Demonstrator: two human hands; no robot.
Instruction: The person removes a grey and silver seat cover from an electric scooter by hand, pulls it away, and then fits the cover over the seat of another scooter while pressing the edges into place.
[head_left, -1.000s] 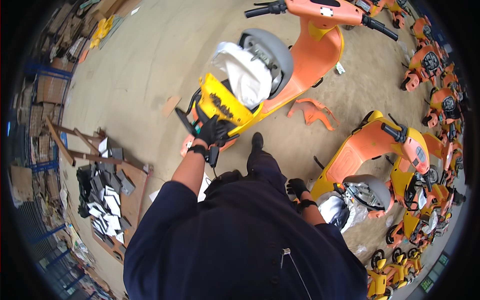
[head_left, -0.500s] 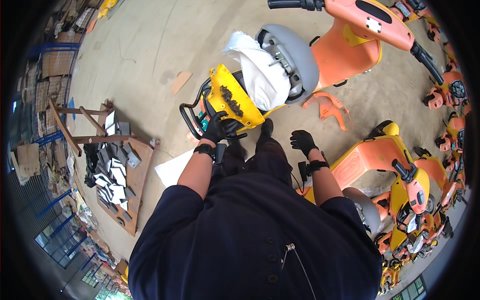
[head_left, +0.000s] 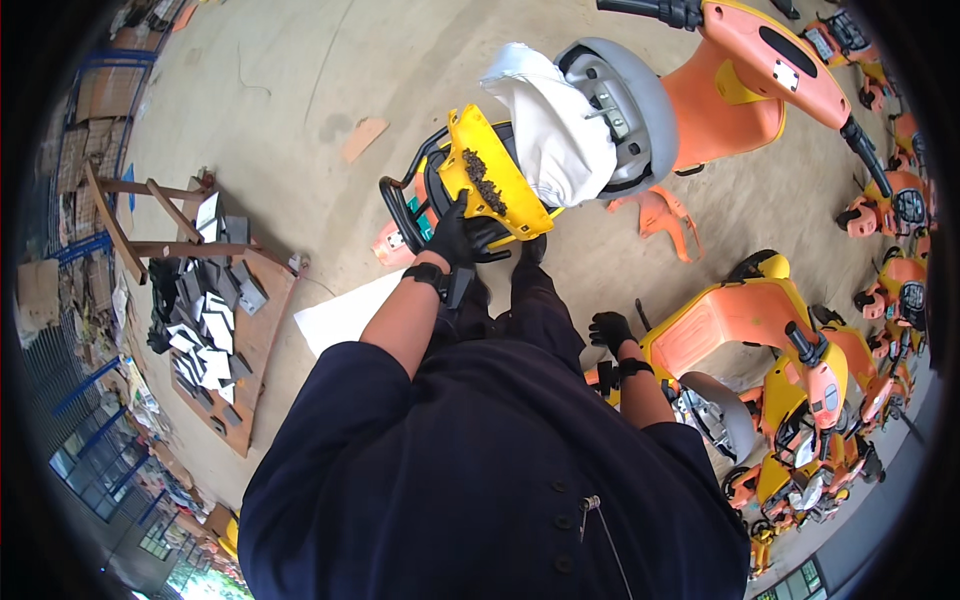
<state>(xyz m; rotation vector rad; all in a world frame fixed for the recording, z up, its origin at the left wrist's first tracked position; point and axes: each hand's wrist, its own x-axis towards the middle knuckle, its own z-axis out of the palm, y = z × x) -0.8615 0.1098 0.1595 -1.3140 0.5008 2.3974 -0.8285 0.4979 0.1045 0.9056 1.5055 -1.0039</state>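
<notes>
A yellow plastic panel [head_left: 519,196] lies slantwise on the black rear rack [head_left: 400,205] of an orange scooter, with a heap of small dark pieces [head_left: 483,182], too small to name, on it. My left hand [head_left: 452,236], in a black glove, is at the panel's near left edge, its fingers stretched toward the heap. Whether they touch it I cannot tell. A white cloth or sheet [head_left: 560,140] is bunched between the panel and the upturned grey seat [head_left: 650,120]. My right hand [head_left: 609,329], also black-gloved, hangs free beside my leg with loosely bent fingers.
An orange trim piece [head_left: 665,222] lies on the floor to the right. Nearer stands another orange-and-yellow scooter [head_left: 690,335], with rows of scooters beyond. At left, an overturned wooden table [head_left: 262,310] bears black and white pads. A white sheet [head_left: 345,315] lies near my left arm.
My left hand has reached farther up along the yellow panel's edge. My right hand has dropped back toward the nearer scooter, its fingers less spread. The whole view has shifted slightly.
</notes>
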